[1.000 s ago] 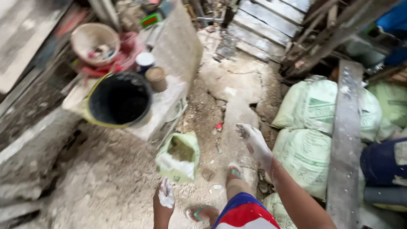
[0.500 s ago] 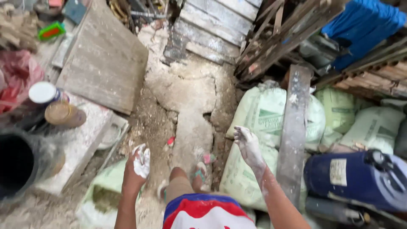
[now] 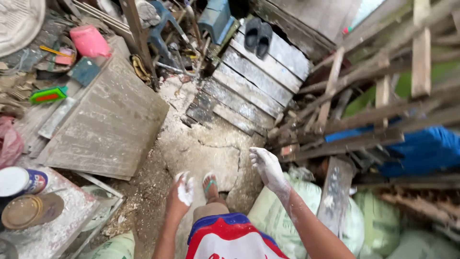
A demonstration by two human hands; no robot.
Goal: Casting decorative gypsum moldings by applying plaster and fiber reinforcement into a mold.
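Both hands empty and caked in white powder. Left hand (image 3: 181,194) at lower centre of frame, fingers loosely curled, gripping nothing. Right hand (image 3: 266,167) just right of it, fingers spread open, over the pale green sacks (image 3: 268,211) at lower right, not touching. A sandalled foot (image 3: 210,184) steps on the cracked dirt floor (image 3: 201,148) between them. Tins (image 3: 21,181) sit on the dusty bench (image 3: 52,230) at lower left, well apart. Judging by the coated hands, handling of powder is under way; nothing is being carried now.

Cracked dirt floor (image 3: 201,153) ran through frame centre | grey board (image 3: 103,129) lay at left | wooden pallet (image 3: 249,81) lay above | pale green sacks (image 3: 306,211) crowded lower right.
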